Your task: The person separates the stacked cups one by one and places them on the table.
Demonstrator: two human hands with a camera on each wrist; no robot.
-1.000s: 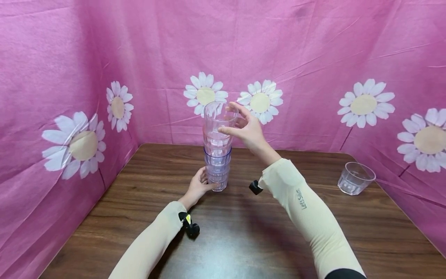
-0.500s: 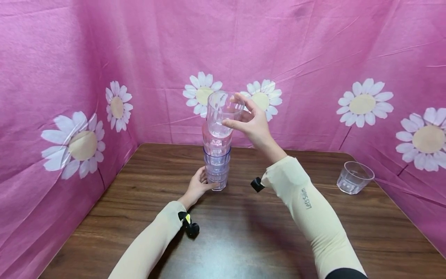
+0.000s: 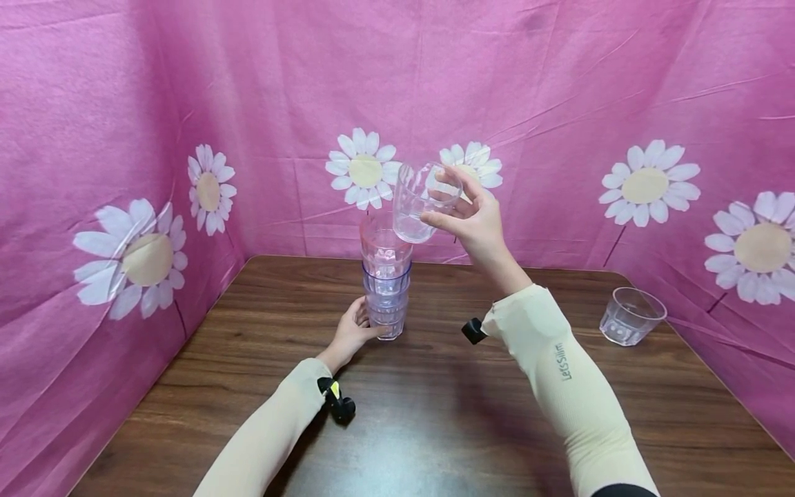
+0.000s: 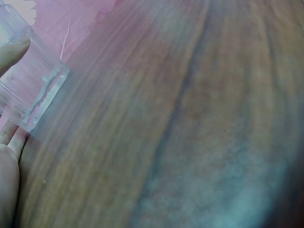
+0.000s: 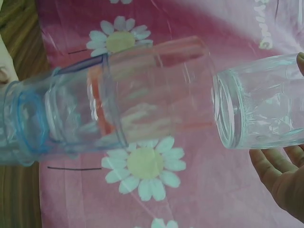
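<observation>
A clear cup (image 3: 415, 207) hangs slightly tilted in the air, gripped between the thumb and fingers of my right hand (image 3: 475, 214). Just left of it and lower rises a stack of nested clear cups (image 3: 386, 293); its top cup (image 5: 161, 88) is pinkish and the one below has a blue rim. In the right wrist view, the held cup's base is right by the pink cup's rim. My left hand (image 3: 351, 335) holds the bottom cup (image 4: 35, 80) of the stack at the table, thumb in front and fingers behind.
Another clear cup (image 3: 630, 319) stands by itself near the right edge of the wooden table (image 3: 397, 428). Pink cloth (image 3: 522, 83) printed with large daisies hangs behind the table and along both sides.
My right hand has lifted the clear cup out of the top of the stack and moved it to the right, exposing the pink cup. My left hand has stayed at the stack's base.
</observation>
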